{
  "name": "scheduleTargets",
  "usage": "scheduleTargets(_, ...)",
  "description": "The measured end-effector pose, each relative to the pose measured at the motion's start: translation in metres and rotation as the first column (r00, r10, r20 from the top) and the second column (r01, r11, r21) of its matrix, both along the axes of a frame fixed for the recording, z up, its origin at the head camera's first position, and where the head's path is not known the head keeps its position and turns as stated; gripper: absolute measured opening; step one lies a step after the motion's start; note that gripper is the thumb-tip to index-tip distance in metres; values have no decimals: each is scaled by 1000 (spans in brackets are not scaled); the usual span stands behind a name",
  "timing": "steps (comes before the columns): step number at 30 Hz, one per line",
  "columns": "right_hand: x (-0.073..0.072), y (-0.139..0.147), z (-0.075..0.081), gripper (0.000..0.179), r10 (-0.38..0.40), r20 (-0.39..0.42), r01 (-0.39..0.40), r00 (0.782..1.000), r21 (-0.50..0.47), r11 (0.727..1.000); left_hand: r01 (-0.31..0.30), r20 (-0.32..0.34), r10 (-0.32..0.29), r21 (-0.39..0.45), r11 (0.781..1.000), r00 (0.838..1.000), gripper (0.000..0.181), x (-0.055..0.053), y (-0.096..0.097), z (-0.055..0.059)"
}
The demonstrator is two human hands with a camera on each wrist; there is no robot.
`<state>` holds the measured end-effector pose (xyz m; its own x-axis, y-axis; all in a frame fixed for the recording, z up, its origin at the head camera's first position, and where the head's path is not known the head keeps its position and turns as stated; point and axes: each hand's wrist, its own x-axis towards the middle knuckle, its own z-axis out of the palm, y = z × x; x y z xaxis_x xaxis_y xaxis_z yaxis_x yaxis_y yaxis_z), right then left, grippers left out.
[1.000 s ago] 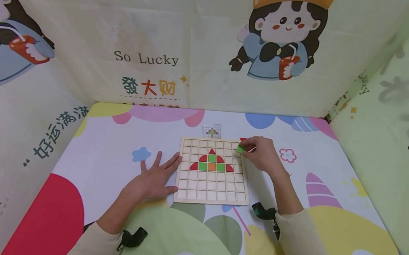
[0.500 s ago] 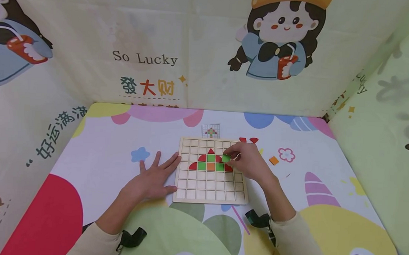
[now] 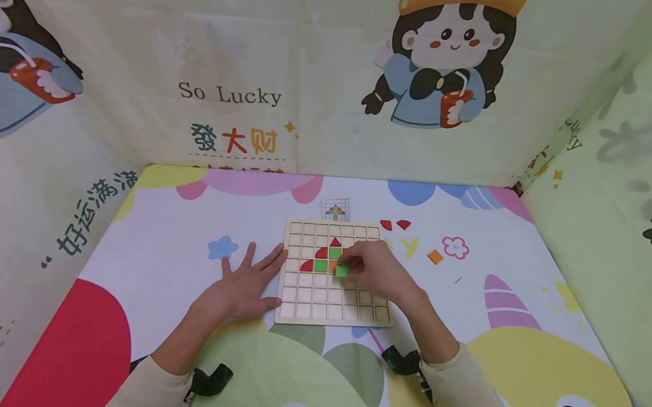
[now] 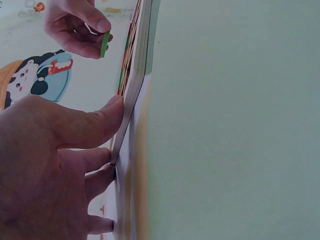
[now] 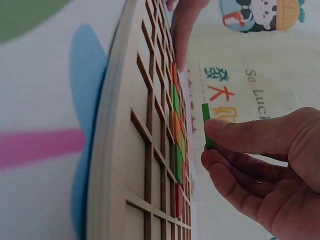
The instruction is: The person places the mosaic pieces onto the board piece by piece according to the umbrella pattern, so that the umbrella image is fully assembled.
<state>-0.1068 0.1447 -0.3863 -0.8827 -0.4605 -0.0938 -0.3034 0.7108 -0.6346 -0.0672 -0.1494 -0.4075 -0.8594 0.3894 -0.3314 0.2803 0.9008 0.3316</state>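
A wooden grid board [image 3: 305,297] lies on the table, its cells partly filled with red, green and orange tiles in a stepped, tree-like pattern. My right hand [image 3: 380,269] pinches a green square tile [image 3: 342,271] between thumb and fingers, over the middle of the board. In the right wrist view that green tile [image 5: 205,112] stands on edge, apart from the grid. The hand hides the pattern's right part in the head view. My left hand [image 3: 245,292] lies spread at the board's left edge, with thumb and fingertips against the frame.
Behind the board lies a small printed pattern card [image 3: 335,211]. Two red rounded pieces [image 3: 404,224] sit past its far right corner, and a loose orange square tile [image 3: 435,257] lies to the right. A patterned cloth wall [image 3: 245,54] rises behind the table.
My right hand has carried the green tile from the board's upper right edge leftward and nearer, over the middle. The loose red and orange pieces have come into view. My left hand stays put.
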Motion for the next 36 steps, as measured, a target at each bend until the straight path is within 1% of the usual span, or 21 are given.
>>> scheduleTargets(5,2,-4,-5,23,34,-8,-35,999,-12,999,12,-10,-12,4,1000,1000,91,0,0,-1)
scheduleTargets(11,7,-12,-8,20,53,-5,-53,999,10,999,10,-8,-10,10,1000,1000,90,1,-2,1)
scheduleTargets(18,8,-18,-11,19,56,6,-57,998,26,998,8,-6,-8,5,1000,1000,91,0,-1,1)
scheduleTargets(25,7,-20,-13,18,75,-16,-74,997,43,996,2,-2,-2,2,1000,1000,91,-1,-1,0)
scheduleTargets(36,8,-21,-14,18,64,-23,-62,998,58,996,6,3,-6,5,1000,1000,91,-2,-2,0)
